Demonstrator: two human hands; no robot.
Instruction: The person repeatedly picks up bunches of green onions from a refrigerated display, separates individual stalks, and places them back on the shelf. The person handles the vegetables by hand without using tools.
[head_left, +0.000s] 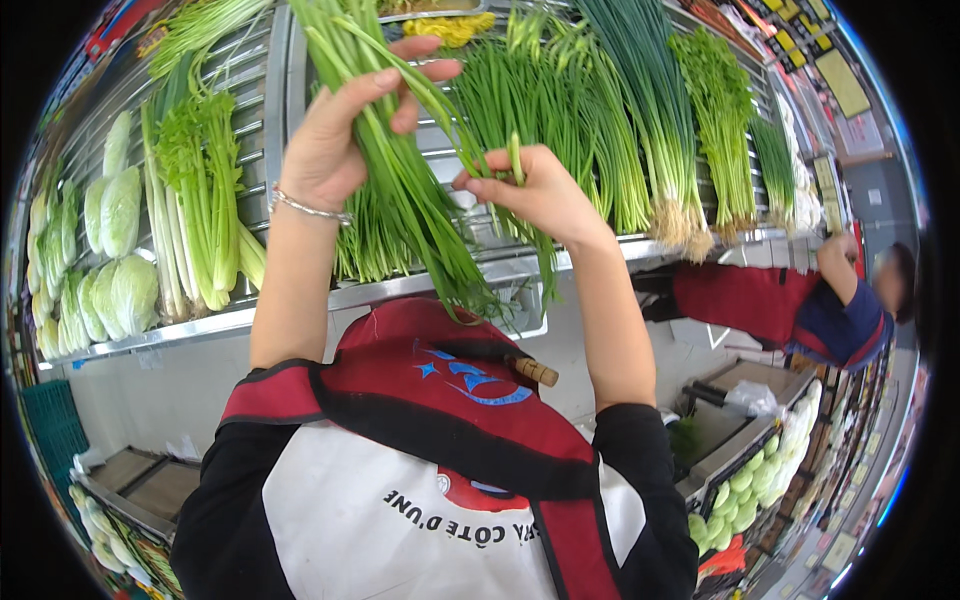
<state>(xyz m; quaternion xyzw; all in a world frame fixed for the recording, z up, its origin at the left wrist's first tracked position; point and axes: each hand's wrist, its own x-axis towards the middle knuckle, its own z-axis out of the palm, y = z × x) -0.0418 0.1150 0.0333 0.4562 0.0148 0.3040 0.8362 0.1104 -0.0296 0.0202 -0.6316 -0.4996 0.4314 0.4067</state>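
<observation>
A loose bunch of long, flat-leaved green stalks (409, 199), perhaps garlic greens, slants across my left hand (337, 127). The thumb lies over the stalks and the other fingers curl around from behind. Pale stalk ends point up and away, while the leaf tips hang over the shelf's front edge. To the right, my right hand (544, 187) pinches a few stalks (514, 159) that bend away from the bunch. Below and behind both hands is a slatted metal shelf (442, 139). Chives (517, 97) lie on it just beyond my right hand.
Leeks (660, 112) and leafy celery (720, 142) lie to the right, more celery (206, 202) and napa cabbages (124, 292) to the left. A metal rail (382, 291) edges the shelf. Another person (765, 307) stands at the right. A lower vegetable stand (739, 495) is behind me.
</observation>
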